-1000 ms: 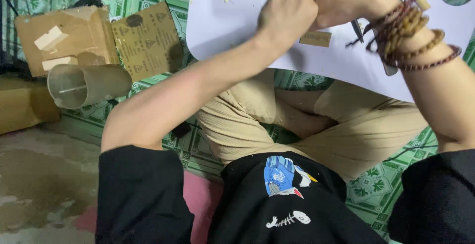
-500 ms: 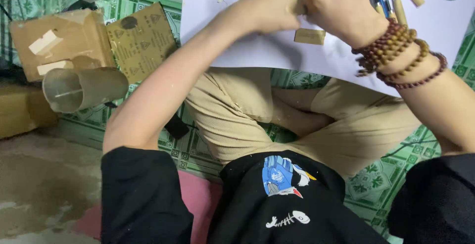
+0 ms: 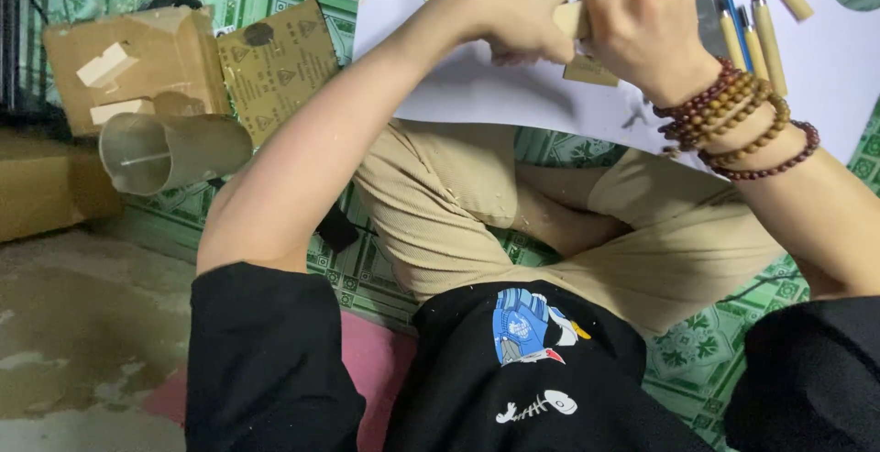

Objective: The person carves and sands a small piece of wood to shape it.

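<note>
Gripping one pale wooden piece (image 3: pixel 570 19) together, both hands, left (image 3: pixel 515 14) and right (image 3: pixel 646 30), stay clenched knuckles-up.

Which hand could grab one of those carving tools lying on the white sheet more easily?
Probably the right hand: the wooden-handled carving tools lie just beside it, farther from the left hand.

Left hand (image 3: pixel 518 12) and right hand (image 3: pixel 642 26), both clenched into fists, fingers curled under, knuckles close together. Left forearm bare, extended diagonally forward; right wrist bent, forearm entering from the right.
</note>
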